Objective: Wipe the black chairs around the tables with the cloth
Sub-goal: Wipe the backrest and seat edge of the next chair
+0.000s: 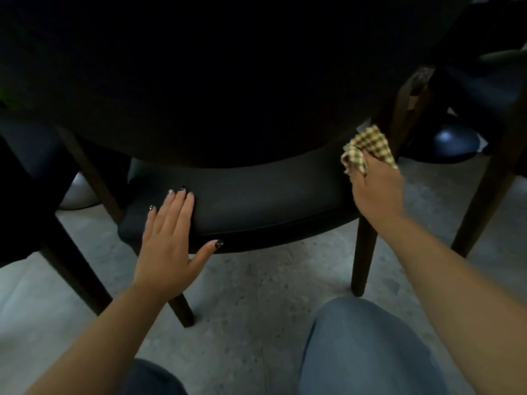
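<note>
Down low, the left hand [168, 240] lies flat, fingers straight, on the black padded chair seat [256, 201]. Across the seat, the right hand [376, 189] grips a bunched yellow-and-green checked cloth [368, 146] against the seat's edge beside the dark wooden chair leg [363, 252].

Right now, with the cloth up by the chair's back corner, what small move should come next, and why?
Probably sweep the cloth leftward across the seat. The right hand holds it bunched at the seat's right rear edge, by the wooden post, while the left hand rests flat on the seat's front left, steadying the chair.
</note>
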### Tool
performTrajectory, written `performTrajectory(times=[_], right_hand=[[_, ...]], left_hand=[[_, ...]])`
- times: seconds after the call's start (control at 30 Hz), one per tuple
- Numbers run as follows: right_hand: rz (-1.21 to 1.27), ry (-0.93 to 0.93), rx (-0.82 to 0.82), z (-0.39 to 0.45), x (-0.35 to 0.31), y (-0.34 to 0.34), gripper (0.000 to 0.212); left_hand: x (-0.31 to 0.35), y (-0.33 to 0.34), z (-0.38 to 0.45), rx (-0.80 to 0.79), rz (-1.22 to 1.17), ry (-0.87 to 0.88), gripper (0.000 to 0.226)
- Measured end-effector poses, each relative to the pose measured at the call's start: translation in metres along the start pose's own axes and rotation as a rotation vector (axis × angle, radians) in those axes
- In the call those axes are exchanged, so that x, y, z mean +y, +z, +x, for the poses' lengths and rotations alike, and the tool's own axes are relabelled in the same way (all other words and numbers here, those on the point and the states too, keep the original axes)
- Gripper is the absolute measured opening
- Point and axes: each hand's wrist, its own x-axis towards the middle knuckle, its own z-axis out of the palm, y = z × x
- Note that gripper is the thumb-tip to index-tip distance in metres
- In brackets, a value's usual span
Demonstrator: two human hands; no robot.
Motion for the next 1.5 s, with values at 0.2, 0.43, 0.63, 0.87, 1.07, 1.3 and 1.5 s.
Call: performTrajectory(times=[0.2,0.43,0.63,0.87,1.07,1.3,1.5], right_hand=[[-0.062,-0.091,0.056,-0.028,-0.045,0.016,0.028],[-0.033,-0.139,0.062,-0.062,-0.112,0.047,0.029],[-0.003,-0.129,0.042,-0.082,-0.159,0.059,0.029],[0.016,-0.149,-0.039,-0.105,-0.215,0.072,0.026],[0.297,0.099,-0.387,-0.094,-0.232,0.050,0.032],[0.709,0.115,-0.689,-0.095,-0.262,-0.044,0.025],[0.794,-0.139,-0.485,-0.048,-0.312,-0.183,0.023]], left_hand=[[-0.007,-0.001,0.001,-0.029,-0.121,0.030,0.102],[-0.041,-0.016,0.005,-0.096,-0.301,0.120,0.112],[-0.048,-0.031,0.010,-0.151,-0.512,-0.006,0.115],[-0.052,-0.043,-0.001,-0.232,-0.763,-0.172,0.115],[-0.049,-0.087,-0.015,-0.135,-0.738,-0.143,0.088],[-0.024,-0.202,-0.007,0.445,-0.626,0.073,0.032],[0.009,-0.299,0.020,0.788,-0.644,0.207,0.012]])
